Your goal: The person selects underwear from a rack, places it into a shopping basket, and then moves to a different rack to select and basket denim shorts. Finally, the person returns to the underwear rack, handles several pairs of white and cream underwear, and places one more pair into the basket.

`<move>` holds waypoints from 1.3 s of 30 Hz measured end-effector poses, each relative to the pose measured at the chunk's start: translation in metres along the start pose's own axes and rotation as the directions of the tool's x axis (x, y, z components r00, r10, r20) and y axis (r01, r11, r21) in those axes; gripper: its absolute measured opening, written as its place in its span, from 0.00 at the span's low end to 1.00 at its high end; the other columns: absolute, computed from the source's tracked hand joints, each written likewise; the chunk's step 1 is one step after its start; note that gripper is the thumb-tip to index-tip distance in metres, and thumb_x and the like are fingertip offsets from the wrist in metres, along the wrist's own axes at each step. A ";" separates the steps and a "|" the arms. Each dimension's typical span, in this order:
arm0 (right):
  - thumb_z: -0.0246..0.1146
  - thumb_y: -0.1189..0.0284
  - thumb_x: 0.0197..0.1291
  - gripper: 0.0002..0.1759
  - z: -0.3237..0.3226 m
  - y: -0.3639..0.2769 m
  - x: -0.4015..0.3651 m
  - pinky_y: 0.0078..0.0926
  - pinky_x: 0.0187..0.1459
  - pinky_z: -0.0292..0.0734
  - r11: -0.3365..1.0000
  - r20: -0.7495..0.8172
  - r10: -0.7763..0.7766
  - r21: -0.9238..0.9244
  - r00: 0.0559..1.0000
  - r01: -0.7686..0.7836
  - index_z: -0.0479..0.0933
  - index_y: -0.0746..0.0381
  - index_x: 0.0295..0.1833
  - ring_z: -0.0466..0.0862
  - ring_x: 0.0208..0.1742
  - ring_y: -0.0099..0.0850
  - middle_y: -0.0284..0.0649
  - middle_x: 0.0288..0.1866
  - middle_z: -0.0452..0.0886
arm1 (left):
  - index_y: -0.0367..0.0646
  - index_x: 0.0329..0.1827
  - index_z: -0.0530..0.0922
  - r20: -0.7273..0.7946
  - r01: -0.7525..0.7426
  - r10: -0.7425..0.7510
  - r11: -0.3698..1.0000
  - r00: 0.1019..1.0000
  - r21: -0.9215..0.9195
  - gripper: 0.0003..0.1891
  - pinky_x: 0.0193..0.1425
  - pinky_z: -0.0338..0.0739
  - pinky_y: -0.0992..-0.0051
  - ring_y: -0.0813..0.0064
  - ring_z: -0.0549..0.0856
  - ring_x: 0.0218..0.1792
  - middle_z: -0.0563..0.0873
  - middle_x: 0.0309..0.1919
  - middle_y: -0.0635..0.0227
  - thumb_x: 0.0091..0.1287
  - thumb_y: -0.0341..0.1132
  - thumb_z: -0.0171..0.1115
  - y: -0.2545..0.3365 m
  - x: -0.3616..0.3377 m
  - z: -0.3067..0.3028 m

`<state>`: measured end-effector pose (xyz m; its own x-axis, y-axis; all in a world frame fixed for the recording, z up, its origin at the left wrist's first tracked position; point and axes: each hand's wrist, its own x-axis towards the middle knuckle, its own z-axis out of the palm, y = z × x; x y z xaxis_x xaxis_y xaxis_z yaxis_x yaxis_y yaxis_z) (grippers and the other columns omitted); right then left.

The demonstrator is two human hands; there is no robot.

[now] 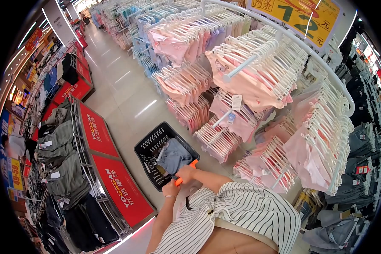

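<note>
Left hand (171,189) and right hand (185,173) sit side by side mid-frame, both clamped on the orange handle (193,162). I guess that's to steady the black basket (144,149) so the grey garment (173,155) stays in.

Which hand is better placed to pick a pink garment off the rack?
The right hand, probably: the rack stands on its side. The left hand could hold the basket handle alone.

A black plastic shopping basket (150,149) with lattice-cut walls is held above the pale shop floor, tilted so its open top faces the camera. Its orange handle (193,163) crosses the near edge, clasped by the left hand (171,189) and the right hand (185,172). Inside lies a crumpled grey-blue garment (173,155), filling much of the basket.
</note>
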<state>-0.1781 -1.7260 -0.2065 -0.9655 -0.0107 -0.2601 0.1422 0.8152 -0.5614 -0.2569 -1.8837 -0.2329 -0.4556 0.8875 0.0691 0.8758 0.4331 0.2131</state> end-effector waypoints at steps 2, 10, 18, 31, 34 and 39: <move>0.63 0.62 0.36 0.17 0.001 0.000 0.001 0.42 0.36 0.73 1.000 0.006 0.000 0.005 1.000 0.000 0.77 0.59 0.34 0.81 0.35 0.43 0.44 0.30 0.81 | 0.47 0.21 0.70 0.011 0.000 0.000 1.000 1.000 -0.002 0.12 0.19 0.73 0.67 0.65 0.81 0.17 0.79 0.14 0.66 0.46 0.41 0.64 -0.002 0.000 0.000; 0.63 0.61 0.37 0.17 -0.002 -0.005 0.001 0.41 0.38 0.73 1.000 -0.016 0.025 0.016 1.000 -0.024 0.77 0.59 0.35 0.81 0.35 0.43 0.44 0.29 0.80 | 0.47 0.21 0.70 0.027 -0.013 0.013 1.000 1.000 -0.002 0.13 0.19 0.74 0.67 0.65 0.81 0.17 0.79 0.15 0.65 0.48 0.43 0.64 -0.006 0.003 -0.002; 0.64 0.60 0.37 0.16 0.005 -0.006 0.007 0.38 0.38 0.75 0.998 -0.020 0.064 0.004 0.998 -0.064 0.78 0.58 0.33 0.82 0.36 0.40 0.42 0.31 0.82 | 0.48 0.22 0.71 -0.031 -0.079 0.079 0.997 0.996 -0.013 0.11 0.18 0.73 0.68 0.66 0.80 0.15 0.78 0.12 0.66 0.51 0.41 0.63 -0.011 0.006 -0.007; 0.63 0.62 0.37 0.16 0.005 0.001 0.032 0.40 0.38 0.75 0.995 0.041 0.017 0.094 0.999 -0.021 0.78 0.58 0.34 0.81 0.35 0.43 0.44 0.31 0.81 | 0.50 0.26 0.75 -0.025 -0.096 0.096 0.995 0.995 -0.015 0.10 0.18 0.73 0.69 0.67 0.79 0.15 0.78 0.15 0.69 0.47 0.43 0.65 -0.032 0.017 -0.003; 0.63 0.64 0.37 0.15 0.006 0.002 0.041 0.40 0.38 0.75 0.990 0.067 0.023 0.139 0.997 -0.032 0.78 0.57 0.34 0.81 0.35 0.43 0.43 0.31 0.81 | 0.50 0.23 0.73 -0.042 -0.115 0.114 0.993 0.993 -0.014 0.11 0.18 0.73 0.69 0.67 0.79 0.14 0.78 0.15 0.69 0.46 0.43 0.66 -0.039 0.024 -0.004; 0.63 0.64 0.37 0.15 0.002 0.010 0.058 0.40 0.38 0.75 0.984 0.055 0.035 0.173 0.998 -0.044 0.78 0.57 0.34 0.81 0.36 0.43 0.43 0.32 0.81 | 0.48 0.24 0.74 -0.026 -0.138 0.137 0.990 0.990 -0.028 0.10 0.18 0.71 0.69 0.68 0.79 0.14 0.77 0.13 0.67 0.48 0.41 0.64 -0.053 0.042 -0.005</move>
<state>-0.2322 -1.7195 -0.2290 -0.9465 -0.0137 -0.3224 0.2204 0.7023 -0.6769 -0.3237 -1.8701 -0.2365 -0.3351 0.9341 0.1230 0.9255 0.3019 0.2288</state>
